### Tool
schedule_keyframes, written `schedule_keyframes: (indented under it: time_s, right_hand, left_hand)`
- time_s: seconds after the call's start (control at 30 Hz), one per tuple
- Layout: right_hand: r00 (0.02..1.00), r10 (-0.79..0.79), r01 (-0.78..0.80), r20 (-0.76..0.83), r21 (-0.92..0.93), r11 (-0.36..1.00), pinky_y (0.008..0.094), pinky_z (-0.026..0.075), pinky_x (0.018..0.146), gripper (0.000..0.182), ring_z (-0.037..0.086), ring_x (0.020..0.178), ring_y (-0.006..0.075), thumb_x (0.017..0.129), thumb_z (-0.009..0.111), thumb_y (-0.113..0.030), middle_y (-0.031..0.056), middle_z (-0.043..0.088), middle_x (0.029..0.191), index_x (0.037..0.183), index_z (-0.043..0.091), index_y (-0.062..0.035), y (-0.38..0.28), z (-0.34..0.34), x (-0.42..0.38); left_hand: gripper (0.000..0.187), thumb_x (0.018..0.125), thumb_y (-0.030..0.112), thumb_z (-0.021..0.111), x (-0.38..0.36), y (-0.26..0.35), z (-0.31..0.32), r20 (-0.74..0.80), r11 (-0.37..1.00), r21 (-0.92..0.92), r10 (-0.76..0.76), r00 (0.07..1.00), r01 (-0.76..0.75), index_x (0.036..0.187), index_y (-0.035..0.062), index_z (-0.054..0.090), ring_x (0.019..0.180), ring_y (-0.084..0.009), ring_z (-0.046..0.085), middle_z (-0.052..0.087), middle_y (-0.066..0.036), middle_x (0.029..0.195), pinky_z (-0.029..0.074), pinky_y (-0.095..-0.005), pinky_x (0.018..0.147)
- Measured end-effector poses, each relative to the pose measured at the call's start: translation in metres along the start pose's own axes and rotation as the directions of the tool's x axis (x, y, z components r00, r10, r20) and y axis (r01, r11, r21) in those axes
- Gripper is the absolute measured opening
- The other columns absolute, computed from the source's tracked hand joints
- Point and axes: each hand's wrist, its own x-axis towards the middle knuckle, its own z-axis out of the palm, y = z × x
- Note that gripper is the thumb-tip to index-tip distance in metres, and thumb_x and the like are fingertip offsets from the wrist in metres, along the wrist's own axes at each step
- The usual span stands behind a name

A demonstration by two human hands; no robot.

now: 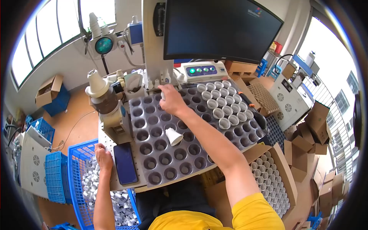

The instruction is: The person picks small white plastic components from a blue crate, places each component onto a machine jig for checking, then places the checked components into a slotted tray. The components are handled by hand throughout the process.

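White cup (174, 137) on tray (171, 149), monitor (220, 30) (apparently "Windows")

A dark phone (125, 163) is lying on the tabletop (145, 187) at the near left. A large monitor (222, 30) is showing a mostly dark screen across the far side. At the far left, an open carton (50, 91) is resting on a blue bin (58, 105) below a window (40, 38). On the right, cardboard boxes (303, 151) are sitting in a jumble near a railing (342, 153), and a pale cabinet (285, 102) is standing beyond them.
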Motion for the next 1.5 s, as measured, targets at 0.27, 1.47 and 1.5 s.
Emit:
schedule_keyframes:
  time_s: [0.27,1.47,1.5]
  right_hand:
    - [0.982,0.162,-0.131,-0.095,0.276,0.952,0.037,0.048,0.085,0.06,0.061,0.096,0.0349,0.074,0.065,-0.008,0.0183,0.061,0.109,0.13,0.045,-0.0021,0.021,0.005,-0.024]
    - [0.966,0.223,-0.164,-0.132,0.356,0.92,0.0323,0.047,0.063,0.018,0.059,0.066,0.0194,0.085,0.067,-0.019,0.0117,0.062,0.072,0.085,0.062,-0.0021,0.007,-0.006,-0.024]
    - [0.963,0.254,-0.189,-0.093,0.44,0.878,0.0309,0.047,0.064,0.016,0.059,0.067,0.0168,0.085,0.066,-0.017,0.0094,0.063,0.072,0.085,0.062,-0.0009,0.01,-0.003,-0.023]
  left_hand:
    - [0.02,0.058,-0.01,0.045,-0.002,-0.009,0.005,0.025,0.999,0.0,-0.045,0.999,0.045,0.078,-0.0059,0.046,0.088,-0.0385,0.048,0.05,-0.02,0.089,0.039,-0.04,0.085]
    - [0.025,0.054,-0.006,0.044,-0.002,0.002,-0.002,0.04,0.999,-0.007,-0.036,0.999,0.037,0.079,-0.0051,0.046,0.08,-0.0381,0.045,0.046,-0.021,0.082,0.037,-0.0447,0.073]
    - [0.025,0.055,-0.008,0.048,-0.004,0.001,0.0,0.036,0.998,0.001,-0.058,0.998,0.058,0.08,-0.0061,0.049,0.084,-0.0385,0.048,0.05,-0.021,0.085,0.04,-0.0433,0.076]
